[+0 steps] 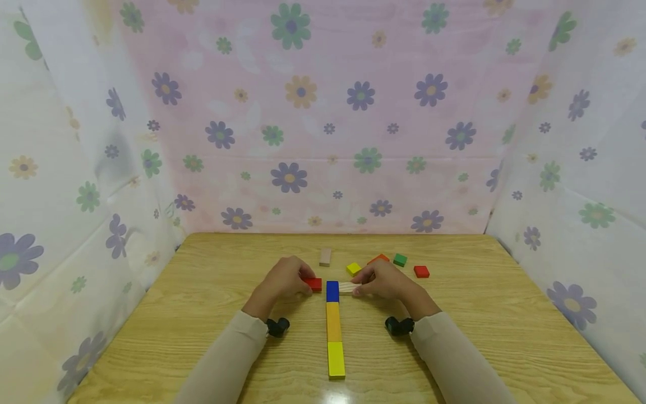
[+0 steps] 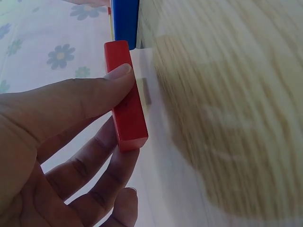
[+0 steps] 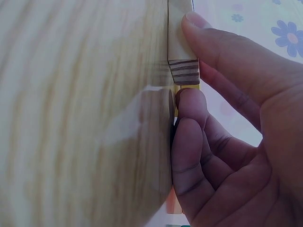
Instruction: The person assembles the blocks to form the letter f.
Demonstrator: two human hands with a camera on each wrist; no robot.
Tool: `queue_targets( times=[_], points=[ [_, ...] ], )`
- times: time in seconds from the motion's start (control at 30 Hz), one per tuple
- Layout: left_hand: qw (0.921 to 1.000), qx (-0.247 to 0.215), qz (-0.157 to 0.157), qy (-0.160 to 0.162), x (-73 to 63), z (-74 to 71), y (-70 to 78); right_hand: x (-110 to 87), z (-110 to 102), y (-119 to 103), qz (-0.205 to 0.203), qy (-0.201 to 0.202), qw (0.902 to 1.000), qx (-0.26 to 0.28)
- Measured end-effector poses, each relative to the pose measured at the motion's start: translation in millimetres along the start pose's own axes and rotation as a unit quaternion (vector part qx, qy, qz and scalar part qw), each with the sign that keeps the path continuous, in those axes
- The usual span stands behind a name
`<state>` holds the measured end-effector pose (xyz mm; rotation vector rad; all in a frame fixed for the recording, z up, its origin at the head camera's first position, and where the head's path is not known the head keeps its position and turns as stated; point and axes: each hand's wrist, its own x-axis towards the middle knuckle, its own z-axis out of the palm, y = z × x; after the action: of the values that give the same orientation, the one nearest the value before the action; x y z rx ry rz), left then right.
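A row of blocks runs away from me on the table: a yellow block (image 1: pixel 336 360) nearest, an orange block (image 1: pixel 333 322) in the middle, a blue block (image 1: pixel 332 292) at the far end. My left hand (image 1: pixel 286 279) pinches a red block (image 2: pixel 124 101) between thumb and fingers, just left of the blue block with a small gap. My right hand (image 1: pixel 384 280) grips a plain wood block (image 1: pixel 347 288) whose left end is right at the blue block's right side. In the right wrist view the thumb lies on this wood block (image 3: pixel 182 45), its striped end grain showing.
Behind the hands lie a plain wooden block (image 1: pixel 325 257), a yellow block (image 1: pixel 354 269), an orange-red block (image 1: pixel 379 258) partly hidden by the right hand, a green block (image 1: pixel 400 260) and a red block (image 1: pixel 421 271). Flowered cloth (image 1: pixel 323 112) hangs around the wooden table (image 1: pixel 202 336).
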<state>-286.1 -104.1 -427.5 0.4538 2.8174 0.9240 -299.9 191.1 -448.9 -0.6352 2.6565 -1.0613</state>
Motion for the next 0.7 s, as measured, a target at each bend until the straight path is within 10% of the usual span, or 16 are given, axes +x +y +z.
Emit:
queue_targets(
  times=[0.7],
  points=[
    [0.9998,0.021,-0.007,-0.003,2.1,5.5,5.4,0.3,-0.4,0.4,0.002,-0.001,1.0,0.008]
  ],
)
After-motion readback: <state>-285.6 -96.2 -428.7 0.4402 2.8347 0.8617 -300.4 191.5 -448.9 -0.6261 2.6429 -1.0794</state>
